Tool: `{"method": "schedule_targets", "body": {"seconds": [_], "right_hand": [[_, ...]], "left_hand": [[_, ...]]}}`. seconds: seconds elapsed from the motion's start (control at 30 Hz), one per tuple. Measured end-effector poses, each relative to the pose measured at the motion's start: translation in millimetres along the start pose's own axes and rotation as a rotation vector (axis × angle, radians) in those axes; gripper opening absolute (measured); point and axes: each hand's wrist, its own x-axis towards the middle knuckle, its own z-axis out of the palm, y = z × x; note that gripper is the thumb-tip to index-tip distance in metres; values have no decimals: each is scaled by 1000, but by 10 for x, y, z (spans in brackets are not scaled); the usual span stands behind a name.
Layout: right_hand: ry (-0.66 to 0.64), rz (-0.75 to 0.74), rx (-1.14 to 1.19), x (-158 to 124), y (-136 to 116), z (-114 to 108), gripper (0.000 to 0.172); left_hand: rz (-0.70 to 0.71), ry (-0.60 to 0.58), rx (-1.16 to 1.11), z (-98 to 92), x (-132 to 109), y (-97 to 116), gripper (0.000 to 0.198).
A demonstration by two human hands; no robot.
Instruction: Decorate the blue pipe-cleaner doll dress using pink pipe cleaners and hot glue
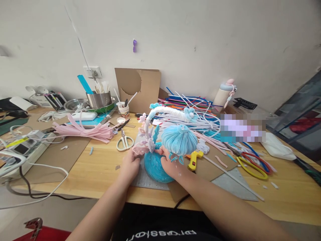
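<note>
In front of me stands a fuzzy pipe-cleaner lamp, with a round blue base point(156, 169) on a grey mat. A white stem point(167, 109) arches over from the left, carrying small blue, pink and lilac flowers. From its right end a pleated light-blue shade point(179, 139) hangs. My left hand point(129, 165) is closed at the base's left side, by the pink flowers, which hide its fingertips. With curled fingers, my right hand point(170, 164) grips the base's right side under the shade.
A yellow glue gun point(195, 160) lies right of the lamp. White-handled scissors point(124, 142) and a pink pipe-cleaner bundle point(84, 129) lie left. Behind are many loose pipe cleaners point(185, 100). Yellow-handled pliers point(252, 167) rest at right. Cables and a power strip point(27, 157) occupy the left edge.
</note>
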Motion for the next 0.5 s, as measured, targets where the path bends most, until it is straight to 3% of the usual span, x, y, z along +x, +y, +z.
{"method": "schedule_targets", "body": {"seconds": [0.5], "right_hand": [[-69,-92,-106,-87,-143,-36,27]], "left_hand": [[51,-17,89,-7,-23,72,46]]}}
